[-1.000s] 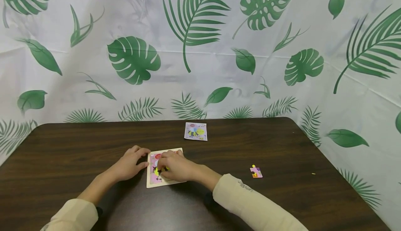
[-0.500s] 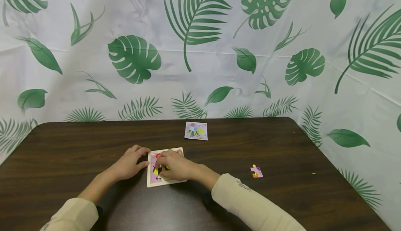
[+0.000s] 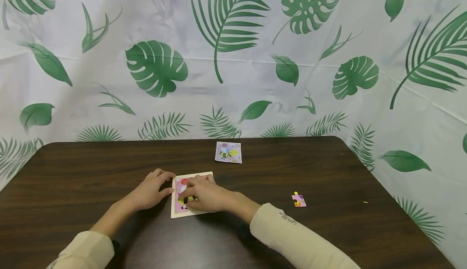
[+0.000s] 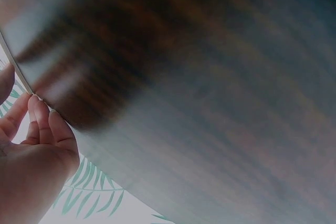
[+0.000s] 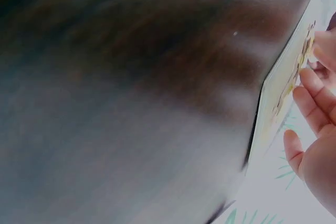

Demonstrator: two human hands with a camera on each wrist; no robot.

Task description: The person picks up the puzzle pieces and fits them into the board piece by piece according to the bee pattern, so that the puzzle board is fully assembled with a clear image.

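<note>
A square jigsaw puzzle (image 3: 179,209) with a bee on pink lies in a pale wooden frame on the dark table. My left hand (image 3: 151,191) rests at the frame's left side, thumb and fingertips against its edge; the left wrist view shows these fingers (image 4: 38,114) bunched at the rim. Over the puzzle's right half is my right hand (image 3: 207,195), its fingertips down on the bee and its palm hiding that side. In the right wrist view its fingers (image 5: 312,106) reach onto the puzzle's face, loosely bent, with no loose piece showing between them.
Behind the puzzle lies a picture card (image 3: 228,152) with the same bee. One loose puzzle piece (image 3: 299,200), pink with yellow and orange, sits to the right on the table (image 3: 328,171). A tiny yellow scrap (image 3: 365,202) is farther right. A leaf-print curtain (image 3: 248,82) hangs behind.
My right hand's fingertips have shifted slightly over the bee, at the puzzle's middle. The left hand stays at the frame's edge, and the card and loose piece have not moved.
</note>
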